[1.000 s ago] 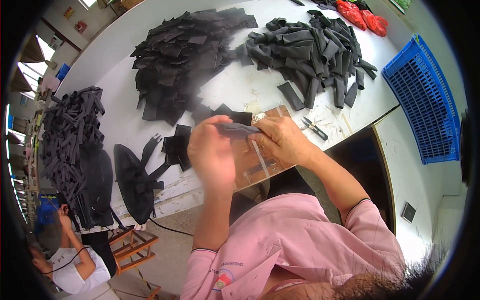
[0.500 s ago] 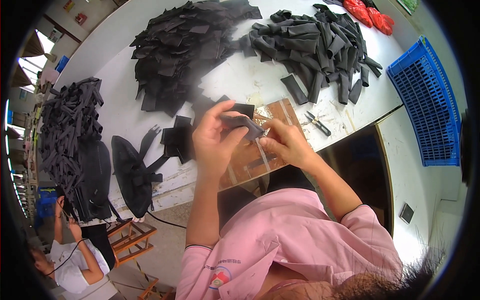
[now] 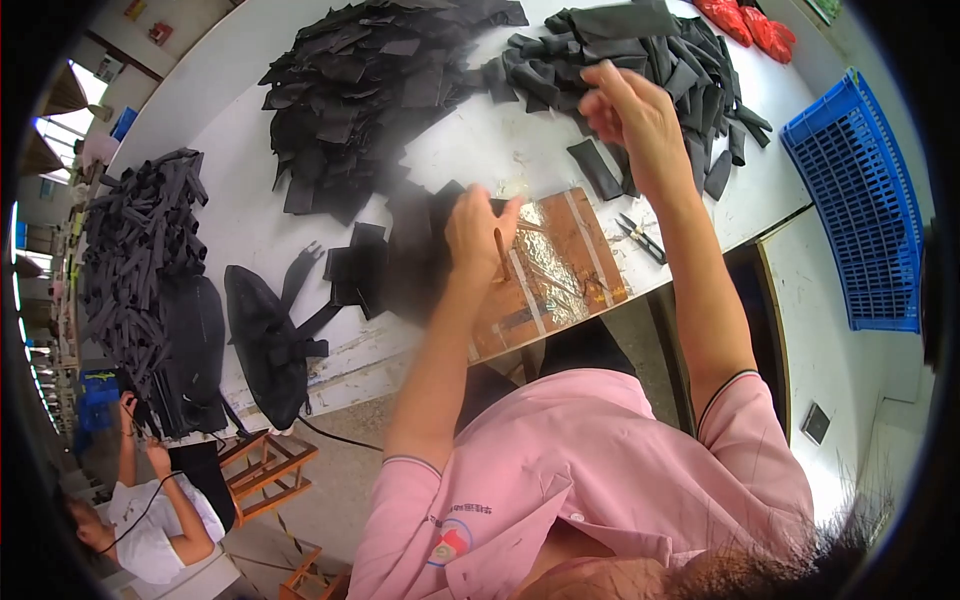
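Observation:
My left hand (image 3: 478, 232) reaches over flat black fabric pieces (image 3: 420, 235) at the left part of a brown wooden board (image 3: 580, 240). Its thumb stands apart from the fingers, and dark fabric shows between them; the fingertips are partly hidden. Close to that hand, a thin brown stick (image 3: 503, 255) rises from the board. My right hand (image 3: 635, 120) is raised by a pile of black fabric tubes (image 3: 685, 80), its fingers loosely bent and holding nothing visible. Beyond it, a larger-looking black fabric tube (image 3: 622, 20) appears over the pile.
Thread snips (image 3: 641, 240) lie right of the board. A heap of flat black pieces (image 3: 350, 90) covers the far left, with black bags (image 3: 265, 345) and narrow strips (image 3: 140, 270) further left. A blue crate (image 3: 855, 210) stands right; red plastic bags (image 3: 765, 32) lie far right. A co-worker (image 3: 150, 520) is lower left.
The black fabric tube that both hands held has left them and shows over the far pile. My right hand moved far and right; my left hand moved onto the flat pieces.

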Demonstrator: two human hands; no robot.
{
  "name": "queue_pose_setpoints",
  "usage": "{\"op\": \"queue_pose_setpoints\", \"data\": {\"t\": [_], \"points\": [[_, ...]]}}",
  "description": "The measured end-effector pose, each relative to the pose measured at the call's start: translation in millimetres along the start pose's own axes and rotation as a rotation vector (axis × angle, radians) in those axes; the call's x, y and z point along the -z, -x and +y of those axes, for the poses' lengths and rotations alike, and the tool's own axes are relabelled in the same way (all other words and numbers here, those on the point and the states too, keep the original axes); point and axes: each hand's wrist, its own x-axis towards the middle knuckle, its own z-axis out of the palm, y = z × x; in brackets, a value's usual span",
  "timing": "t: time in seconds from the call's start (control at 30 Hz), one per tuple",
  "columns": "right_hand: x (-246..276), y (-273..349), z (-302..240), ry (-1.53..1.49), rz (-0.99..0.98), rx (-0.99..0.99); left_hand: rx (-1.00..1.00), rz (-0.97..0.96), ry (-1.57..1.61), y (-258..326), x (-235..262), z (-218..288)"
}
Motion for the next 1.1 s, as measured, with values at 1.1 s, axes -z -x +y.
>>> {"op": "queue_pose_setpoints", "data": {"t": [1.1], "points": [[-69,133,43,0.414,-0.327,0.166,0.347,-0.121,1.476,112,97,-14]]}}
